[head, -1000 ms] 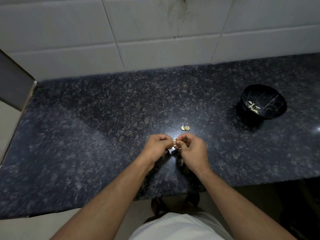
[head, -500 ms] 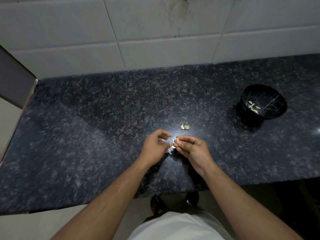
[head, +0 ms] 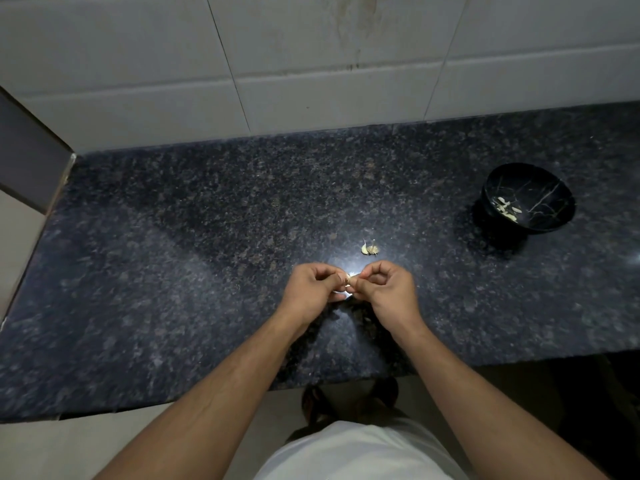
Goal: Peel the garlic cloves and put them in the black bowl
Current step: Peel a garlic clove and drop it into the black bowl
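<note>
My left hand [head: 313,287] and my right hand [head: 386,289] meet over the dark granite counter [head: 207,254], fingers curled, pinching one small garlic clove [head: 348,281] between their fingertips. Most of the clove is hidden by the fingers. Just beyond the hands, a little pile of garlic pieces [head: 370,248] lies on the counter. Far to the right stands the black bowl [head: 540,188] with gold veining, holding several pale peeled cloves [head: 507,209].
A white tiled wall [head: 311,64] backs the counter. The counter's front edge runs just below my wrists, and its left end meets a grey panel [head: 27,161]. My feet show on the floor below.
Half a second ago my hands had drawn slightly apart; now they are together again, both pinching the clove. The bowl and the garlic pile have not moved.
</note>
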